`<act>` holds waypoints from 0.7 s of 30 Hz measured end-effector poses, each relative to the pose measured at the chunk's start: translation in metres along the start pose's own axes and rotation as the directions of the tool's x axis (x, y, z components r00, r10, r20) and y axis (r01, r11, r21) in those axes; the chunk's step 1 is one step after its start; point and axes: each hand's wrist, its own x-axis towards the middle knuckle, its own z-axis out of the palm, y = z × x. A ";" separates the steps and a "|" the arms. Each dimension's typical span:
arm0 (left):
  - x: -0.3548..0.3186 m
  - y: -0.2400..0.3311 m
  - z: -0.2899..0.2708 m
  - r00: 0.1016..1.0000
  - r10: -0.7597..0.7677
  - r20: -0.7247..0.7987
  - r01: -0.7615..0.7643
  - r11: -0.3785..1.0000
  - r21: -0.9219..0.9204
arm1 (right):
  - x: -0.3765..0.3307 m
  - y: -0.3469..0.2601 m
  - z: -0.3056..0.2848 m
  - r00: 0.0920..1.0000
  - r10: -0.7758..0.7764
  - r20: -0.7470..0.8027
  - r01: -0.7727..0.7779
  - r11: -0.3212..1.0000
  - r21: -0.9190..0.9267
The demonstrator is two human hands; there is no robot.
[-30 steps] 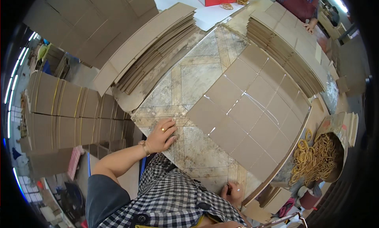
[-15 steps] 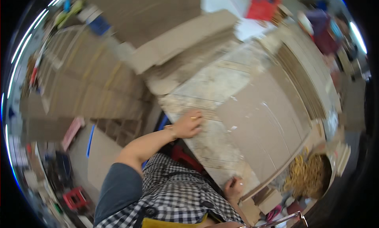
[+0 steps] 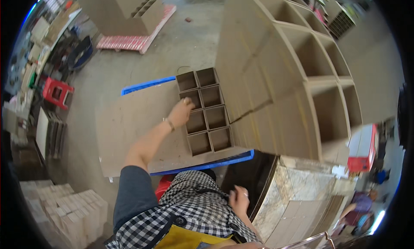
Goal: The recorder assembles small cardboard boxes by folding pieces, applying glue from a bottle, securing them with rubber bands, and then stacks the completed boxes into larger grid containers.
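Small open-topped cardboard boxes (image 3: 208, 96) stand in two rows, side by side, on a large flat cardboard sheet (image 3: 129, 119). My left hand (image 3: 180, 112) reaches to the left row, its bent fingers closed over the wall of one box. The fingertips are partly hidden inside that box. By my lap, apart from the boxes, is my right hand (image 3: 239, 200). It looks empty, with loosely bent fingers and the thumb apart.
Just right of the row rises a tall stack of open cardboard boxes (image 3: 267, 89). A blue-edged pallet (image 3: 202, 166) lies under the sheet. The worktable (image 3: 282, 186) is at lower right, a red stool (image 3: 58, 92) at left, and bundled cardboard pieces (image 3: 75, 210) at lower left.
My view has turned left from the worktable to the boxes on the sheet. My left hand has left the tabletop and reached a box. My right hand has moved off the table edge.
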 end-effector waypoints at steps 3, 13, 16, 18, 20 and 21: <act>0.053 -0.067 0.008 0.994 -0.054 0.093 0.052 0.998 0.026 | 0.093 -0.034 0.069 0.977 -0.172 0.124 0.176 0.984 -0.020; 0.136 -0.114 0.057 0.808 -0.052 0.587 -0.004 0.996 0.093 | 0.223 -0.040 0.192 0.924 0.092 0.372 0.098 0.883 -0.460; 0.150 -0.116 0.070 0.748 -0.002 0.663 -0.092 0.990 0.108 | 0.233 -0.029 0.198 0.882 0.118 0.456 0.097 0.902 -0.421; 0.155 -0.110 0.058 0.711 -0.006 0.704 -0.123 0.983 0.133 | 0.228 0.001 0.211 0.918 -0.060 0.393 0.233 0.882 -0.409; 0.149 -0.114 0.063 0.745 0.051 0.666 -0.164 0.981 0.109 | 0.240 0.002 0.214 0.884 0.040 0.466 0.149 0.920 -0.363; 0.148 -0.115 0.064 0.753 0.084 0.652 -0.191 0.977 0.094 | 0.245 0.002 0.215 0.860 0.088 0.502 0.104 0.934 -0.342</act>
